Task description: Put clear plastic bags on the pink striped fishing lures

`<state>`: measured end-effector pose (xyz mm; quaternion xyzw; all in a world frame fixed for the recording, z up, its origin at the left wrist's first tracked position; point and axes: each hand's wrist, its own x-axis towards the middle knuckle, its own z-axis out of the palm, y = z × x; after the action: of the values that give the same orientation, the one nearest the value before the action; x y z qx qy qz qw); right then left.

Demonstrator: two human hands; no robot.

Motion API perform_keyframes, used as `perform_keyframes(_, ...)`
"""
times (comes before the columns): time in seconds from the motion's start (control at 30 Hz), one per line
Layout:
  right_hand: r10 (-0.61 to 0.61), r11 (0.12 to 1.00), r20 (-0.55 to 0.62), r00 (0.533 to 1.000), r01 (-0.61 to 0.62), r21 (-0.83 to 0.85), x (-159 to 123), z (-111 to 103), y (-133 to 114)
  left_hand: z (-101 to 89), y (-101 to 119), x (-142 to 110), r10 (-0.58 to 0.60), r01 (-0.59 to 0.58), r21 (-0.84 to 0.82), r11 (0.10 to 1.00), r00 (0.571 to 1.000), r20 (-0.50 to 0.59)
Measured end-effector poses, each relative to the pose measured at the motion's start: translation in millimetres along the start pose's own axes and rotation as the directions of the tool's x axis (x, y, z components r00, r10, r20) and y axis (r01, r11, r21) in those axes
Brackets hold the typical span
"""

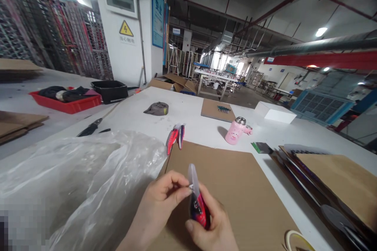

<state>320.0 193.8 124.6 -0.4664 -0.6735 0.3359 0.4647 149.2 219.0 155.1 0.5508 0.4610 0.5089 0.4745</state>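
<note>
A red and dark purple fishing lure (199, 211) with an eye and a clear diving lip (192, 172) is tilted upward over the cardboard sheet (232, 180). My right hand (217, 221) wraps round its body, the thumb in front. My left hand (161, 202) is closed in a pinch at the base of the lip; a tiny whitish bit shows at its fingertips, too small to name. Beyond the far left corner of the cardboard lie two more red and purple lures (173, 139), side by side.
Clear plastic sheeting (88, 180) covers the left side. A pink flask (235, 131), a grey cloth (157, 108), a knife (90, 127) and a small board with teal lures (224, 108) lie farther off. Stacked cardboard with lures (332, 168) is at right, a tape roll (297, 239) at the near edge.
</note>
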Motion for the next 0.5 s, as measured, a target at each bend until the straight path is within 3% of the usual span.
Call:
perform_keyframes(0.27,0.005,0.997,-0.032,0.999,-0.007,-0.074,-1.6,0.8,3.6,0.0,0.7,1.2,0.044,-0.044,0.062,0.997,0.999,0.005)
perform_keyframes(0.5,-0.091,0.995,0.007,0.996,0.091,-0.03,3.2,-0.3,2.8,-2.1,1.9,1.8,0.039,-0.04,0.045,0.998,0.999,0.032)
